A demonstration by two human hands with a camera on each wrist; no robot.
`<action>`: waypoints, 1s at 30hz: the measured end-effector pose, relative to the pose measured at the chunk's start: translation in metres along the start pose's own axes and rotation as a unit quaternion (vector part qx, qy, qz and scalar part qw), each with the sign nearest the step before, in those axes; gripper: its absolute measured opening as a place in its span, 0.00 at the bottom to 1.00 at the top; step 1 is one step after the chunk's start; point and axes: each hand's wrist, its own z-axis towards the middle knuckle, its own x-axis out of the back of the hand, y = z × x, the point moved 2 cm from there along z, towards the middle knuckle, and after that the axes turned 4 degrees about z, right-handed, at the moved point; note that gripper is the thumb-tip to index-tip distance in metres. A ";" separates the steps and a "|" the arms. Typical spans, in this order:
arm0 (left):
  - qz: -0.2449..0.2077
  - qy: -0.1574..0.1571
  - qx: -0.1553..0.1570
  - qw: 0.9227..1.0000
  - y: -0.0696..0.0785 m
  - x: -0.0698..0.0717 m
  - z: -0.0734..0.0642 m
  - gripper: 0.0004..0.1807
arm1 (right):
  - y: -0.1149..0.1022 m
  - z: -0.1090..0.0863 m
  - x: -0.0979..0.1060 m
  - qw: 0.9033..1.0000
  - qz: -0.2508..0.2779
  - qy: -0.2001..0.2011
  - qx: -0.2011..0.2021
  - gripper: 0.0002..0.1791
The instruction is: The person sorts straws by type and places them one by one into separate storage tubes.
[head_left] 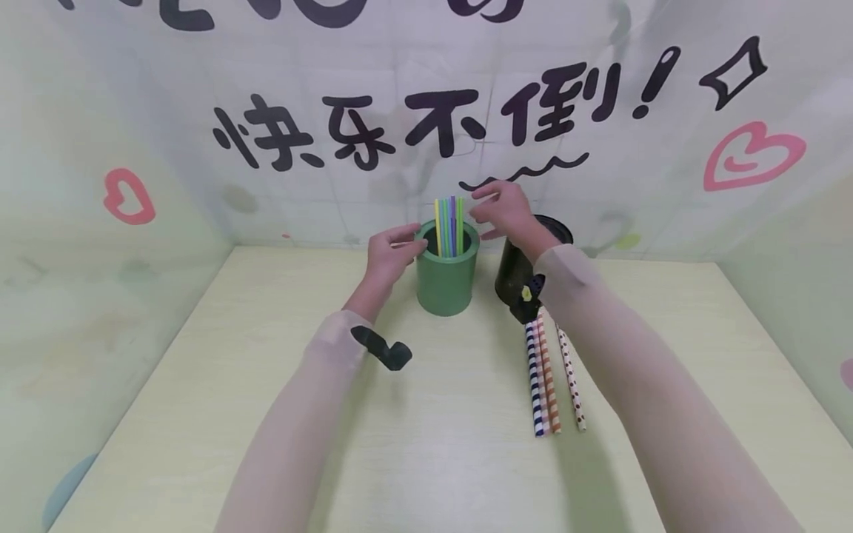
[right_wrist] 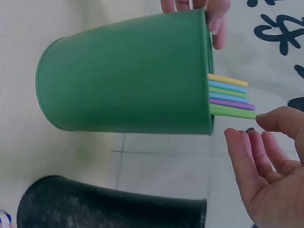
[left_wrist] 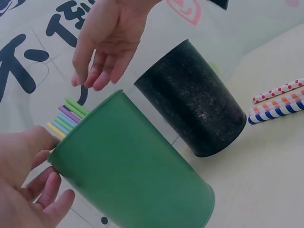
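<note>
A green cylindrical holder (head_left: 445, 287) stands at the back of the table, holding several thin coloured straws (head_left: 449, 228) that stick up above its rim. My left hand (head_left: 389, 256) grips the rim at its left side, thumb at the opening and fingers against the outer wall. Over the right side of the holder is my right hand (head_left: 501, 210), its thumb and fingers parted and nothing between them. In the right wrist view, that thumb (right_wrist: 280, 118) is right by the tip of a green straw (right_wrist: 232, 112). The straws' lower ends are hidden inside the holder.
A black cylindrical holder (head_left: 512, 272) stands to the right, partly behind my right forearm. In front of it lie striped paper straws (head_left: 545, 385) and a dotted straw (head_left: 571, 381) on the pale table (head_left: 426, 444). A printed cloth (head_left: 400, 66) hangs behind.
</note>
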 end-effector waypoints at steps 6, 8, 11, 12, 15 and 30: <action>0.011 0.006 -0.020 1.000 0.020 0.004 -0.003 0.20 | 0.000 -0.017 0.024 0.999 -0.039 -0.016 0.034 0.18; 0.011 0.003 -0.031 0.999 0.027 0.002 -0.004 0.19 | 0.002 -0.023 0.032 0.998 -0.049 -0.021 0.043 0.16; 0.005 -0.005 -0.043 0.999 0.039 -0.006 -0.008 0.19 | 0.005 -0.032 0.043 0.996 -0.059 -0.026 0.059 0.14; 0.000 -0.008 -0.046 0.999 0.043 -0.009 -0.009 0.18 | 0.005 -0.036 0.047 0.996 -0.060 -0.027 0.064 0.14; -0.007 -0.022 -0.054 0.998 0.055 -0.024 -0.014 0.18 | 0.008 -0.045 0.056 0.995 -0.065 -0.032 0.075 0.14; -0.042 -0.099 -0.050 0.993 0.068 -0.123 -0.018 0.20 | 0.044 -0.092 0.122 0.993 -0.089 -0.022 0.068 0.17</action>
